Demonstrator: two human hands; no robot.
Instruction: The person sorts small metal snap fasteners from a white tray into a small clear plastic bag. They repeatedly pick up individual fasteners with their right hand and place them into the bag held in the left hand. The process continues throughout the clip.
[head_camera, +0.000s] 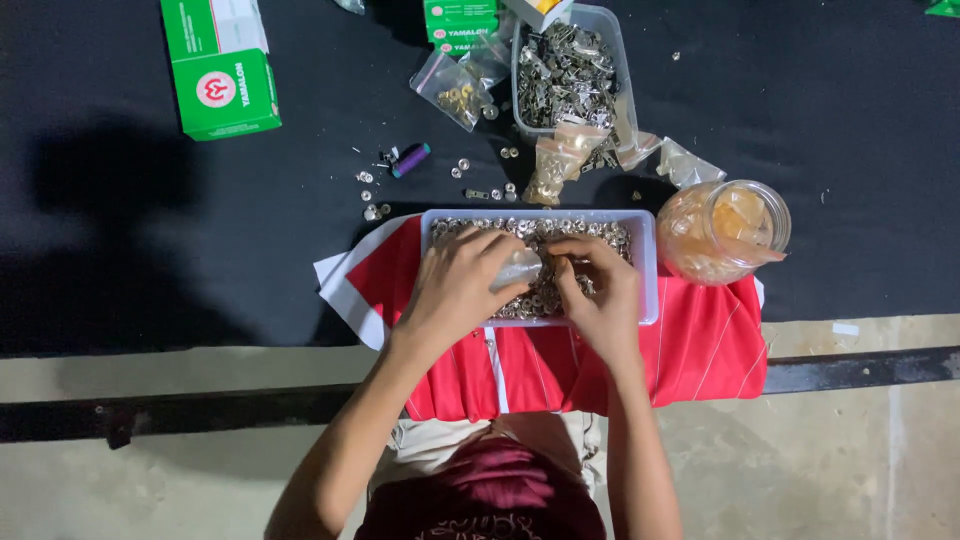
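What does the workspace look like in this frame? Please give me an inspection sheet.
Surface: black table top, with folded red cloth lying over its near edge.
Job's things: clear shallow tray of small silvery metal fasteners, resting on the red cloth; small clear plastic bag between the hands.
Clutter: green and white box; second clear tub of metal parts; plastic jar; loose fasteners; small purple cylinder; small bags of parts.
Grippers: left hand and right hand both over the tray, fingers at the bag.
Cables: nothing seen.
Surroundings: bare concrete floor.
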